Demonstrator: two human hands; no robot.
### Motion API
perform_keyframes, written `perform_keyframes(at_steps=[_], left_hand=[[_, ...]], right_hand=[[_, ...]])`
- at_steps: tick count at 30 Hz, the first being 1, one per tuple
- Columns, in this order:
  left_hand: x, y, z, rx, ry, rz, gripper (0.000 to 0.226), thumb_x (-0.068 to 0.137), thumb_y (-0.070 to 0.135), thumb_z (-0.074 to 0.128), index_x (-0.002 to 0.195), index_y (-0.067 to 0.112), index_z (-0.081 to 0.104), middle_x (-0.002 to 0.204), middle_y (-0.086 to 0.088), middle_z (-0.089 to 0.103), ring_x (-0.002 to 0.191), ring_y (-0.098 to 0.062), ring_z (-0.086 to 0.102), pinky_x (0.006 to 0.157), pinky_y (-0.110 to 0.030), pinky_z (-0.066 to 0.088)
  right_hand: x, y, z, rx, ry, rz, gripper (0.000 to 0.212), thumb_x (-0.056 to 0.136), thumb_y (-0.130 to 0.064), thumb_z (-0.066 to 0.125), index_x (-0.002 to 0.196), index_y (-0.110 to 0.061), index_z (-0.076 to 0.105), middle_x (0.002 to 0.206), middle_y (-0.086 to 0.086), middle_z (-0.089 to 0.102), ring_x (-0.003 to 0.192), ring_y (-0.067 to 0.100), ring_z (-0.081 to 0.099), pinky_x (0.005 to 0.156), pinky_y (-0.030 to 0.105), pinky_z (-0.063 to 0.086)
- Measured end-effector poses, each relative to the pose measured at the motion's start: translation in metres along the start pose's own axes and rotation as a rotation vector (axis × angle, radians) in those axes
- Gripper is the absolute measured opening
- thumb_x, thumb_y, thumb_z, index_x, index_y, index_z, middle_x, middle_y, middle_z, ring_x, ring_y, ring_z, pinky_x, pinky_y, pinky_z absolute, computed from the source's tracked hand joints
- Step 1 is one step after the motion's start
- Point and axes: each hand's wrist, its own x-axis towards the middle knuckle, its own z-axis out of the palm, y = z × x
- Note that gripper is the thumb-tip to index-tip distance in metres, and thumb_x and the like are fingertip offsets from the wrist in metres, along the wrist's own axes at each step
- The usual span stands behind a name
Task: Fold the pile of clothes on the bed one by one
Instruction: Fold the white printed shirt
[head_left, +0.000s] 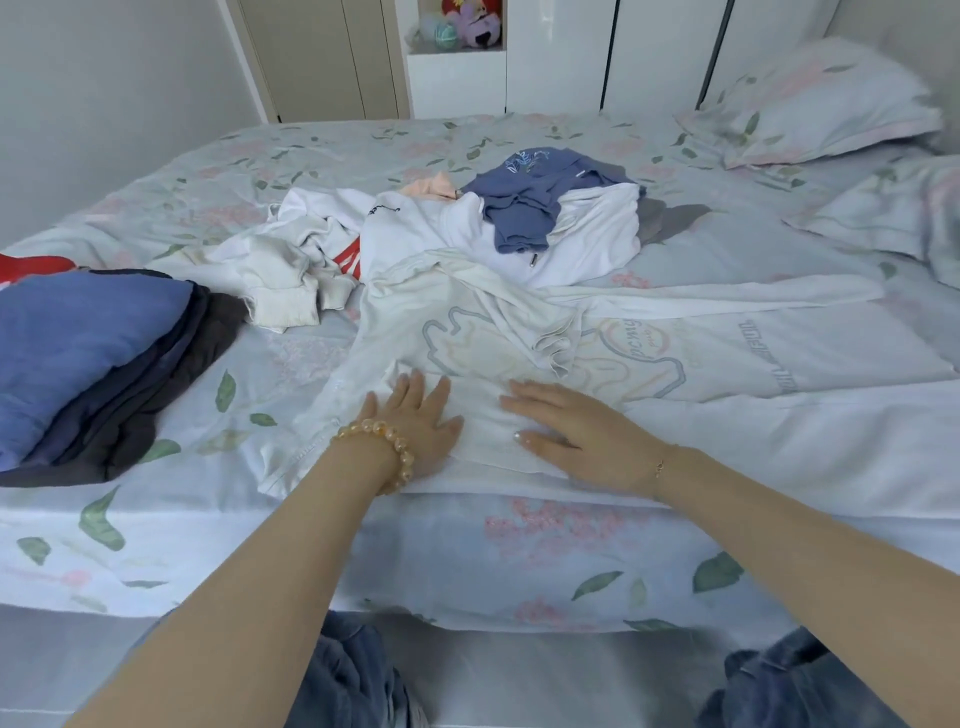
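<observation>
A white printed garment (649, 353) lies spread across the near part of the bed (467, 561). My left hand (415, 421), with a bead bracelet at the wrist, rests flat on its near left part. Beside it, my right hand (566, 426) presses flat on the same garment, fingers straight. Behind the garment is an unfolded pile (441, 234) of white clothes, with a blue-purple piece (530, 202) on top and a peach piece showing. A stack of folded blue and dark clothes (93, 358) sits at the left.
Two floral pillows (821, 98) lie at the far right of the bed. White wardrobe doors (660, 52) and a shelf with plush toys (467, 26) stand behind the bed. A red item (31, 265) shows at the left edge. My knees in jeans are below the mattress edge.
</observation>
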Motion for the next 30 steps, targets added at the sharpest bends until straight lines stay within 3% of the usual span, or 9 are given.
perform_keyframes(at_steps=[2,5,9,12,14,18,21,24,30], left_hand=[[-0.002,0.013,-0.021,0.042,0.102,-0.035,0.055,0.099,0.044,0.033,0.15,0.026,0.023,0.159,-0.002,0.017,0.144,-0.022,0.021,0.115,-0.043,0.017],[0.001,0.05,-0.045,0.047,0.402,0.071,0.039,0.095,0.026,0.043,0.134,0.025,0.048,0.138,0.002,0.046,0.121,-0.022,0.048,0.098,-0.036,0.036],[0.04,0.123,-0.064,-0.055,0.46,0.283,0.034,0.096,0.029,0.045,0.129,0.025,0.052,0.129,0.001,0.052,0.116,-0.022,0.05,0.094,-0.037,0.042],[0.086,0.168,-0.07,-0.02,0.44,0.365,0.04,0.096,0.035,0.046,0.135,0.025,0.045,0.135,0.0,0.049,0.122,-0.022,0.046,0.098,-0.038,0.04],[0.118,0.188,-0.068,0.066,0.426,0.362,0.047,0.096,0.038,0.046,0.141,0.025,0.038,0.14,-0.001,0.044,0.126,-0.023,0.042,0.101,-0.039,0.036],[0.17,0.2,-0.057,-0.001,0.355,0.269,0.05,0.092,0.044,0.052,0.136,0.021,0.042,0.136,-0.005,0.045,0.124,-0.026,0.043,0.101,-0.042,0.038],[0.184,0.195,-0.054,-0.184,0.436,0.3,0.031,0.088,0.042,0.063,0.105,0.016,0.057,0.114,-0.004,0.052,0.104,-0.024,0.052,0.09,-0.039,0.045],[0.183,0.188,-0.056,-0.233,0.533,0.365,0.019,0.087,0.03,0.067,0.09,0.015,0.057,0.1,-0.002,0.053,0.086,-0.02,0.056,0.075,-0.032,0.045],[0.184,0.171,-0.062,-0.225,0.488,0.452,0.02,0.083,0.025,0.073,0.094,0.018,0.058,0.084,0.003,0.055,0.067,-0.003,0.045,0.058,-0.01,0.03]], right_hand=[[-0.014,0.02,-0.017,0.107,0.131,0.001,0.042,0.098,-0.023,0.052,0.14,-0.019,0.049,0.152,-0.005,0.035,0.141,0.005,0.026,0.114,0.018,0.024],[-0.034,0.059,-0.048,0.132,0.259,0.112,0.037,0.096,-0.012,0.056,0.132,-0.018,0.057,0.141,-0.008,0.044,0.13,-0.001,0.031,0.103,0.001,0.018],[-0.052,0.126,-0.073,0.005,0.356,0.354,0.035,0.091,-0.003,0.057,0.124,-0.013,0.063,0.141,0.006,0.049,0.132,0.024,0.041,0.103,0.014,0.024],[-0.067,0.168,-0.083,-0.06,0.406,0.539,0.039,0.089,-0.001,0.052,0.126,-0.012,0.061,0.145,0.007,0.044,0.132,0.027,0.039,0.104,0.03,0.031],[-0.074,0.192,-0.089,-0.015,0.469,0.65,0.041,0.089,-0.002,0.051,0.129,-0.011,0.058,0.144,0.008,0.044,0.127,0.028,0.043,0.101,0.03,0.034],[-0.073,0.228,-0.11,0.506,0.808,0.943,0.033,0.092,-0.01,0.054,0.124,-0.003,0.058,0.116,0.013,0.061,0.093,0.027,0.063,0.092,0.033,0.049],[-0.067,0.255,-0.129,1.018,0.957,1.065,0.034,0.092,-0.015,0.059,0.118,0.007,0.059,0.083,0.012,0.064,0.06,0.022,0.063,0.065,0.032,0.06],[-0.056,0.271,-0.141,1.188,0.967,1.096,0.041,0.09,-0.022,0.066,0.119,0.005,0.054,0.076,0.016,0.063,0.055,0.024,0.064,0.043,0.027,0.056],[-0.028,0.285,-0.149,1.259,0.895,1.054,0.016,0.096,-0.019,0.055,0.103,-0.014,0.068,0.058,0.008,0.066,0.04,0.01,0.062,0.034,0.017,0.044]])
